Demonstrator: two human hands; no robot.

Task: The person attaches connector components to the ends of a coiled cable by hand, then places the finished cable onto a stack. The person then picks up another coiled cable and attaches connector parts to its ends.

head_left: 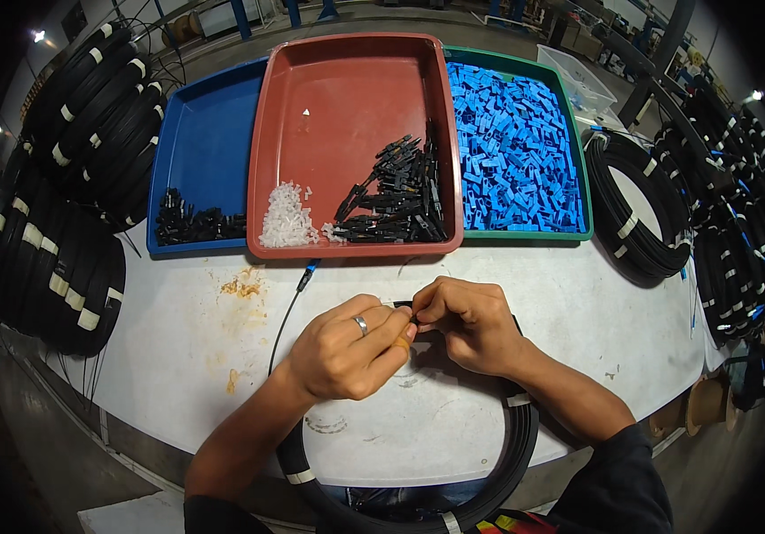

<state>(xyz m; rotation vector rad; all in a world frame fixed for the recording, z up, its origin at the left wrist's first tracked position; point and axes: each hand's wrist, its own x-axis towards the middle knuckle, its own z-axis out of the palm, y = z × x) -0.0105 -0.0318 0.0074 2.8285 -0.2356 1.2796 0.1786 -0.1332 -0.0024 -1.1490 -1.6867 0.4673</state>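
Dark sleeve is seen closest, lower right. Just beyond, black cable coil is laid over the near edge of white tabletop, overhanging it, crossed by both forearms. Far side is blocked by three trays: red tray is set in the middle, overlapping blue tray on left and green tray on right. Red is loaded with white bits and black connector parts; green is filled with bright blue clips. Second coil is placed right of green. More coils are stacked far left.

Front coil: matte black, bound with pale tape bands. Blue-tipped lead is laid by red tray's front; its other end is hidden. Small dark piece is pinched at the coil's far side between fingertips of left hand and right hand, both grips narrow. Mostly covered; exact part can't be told.
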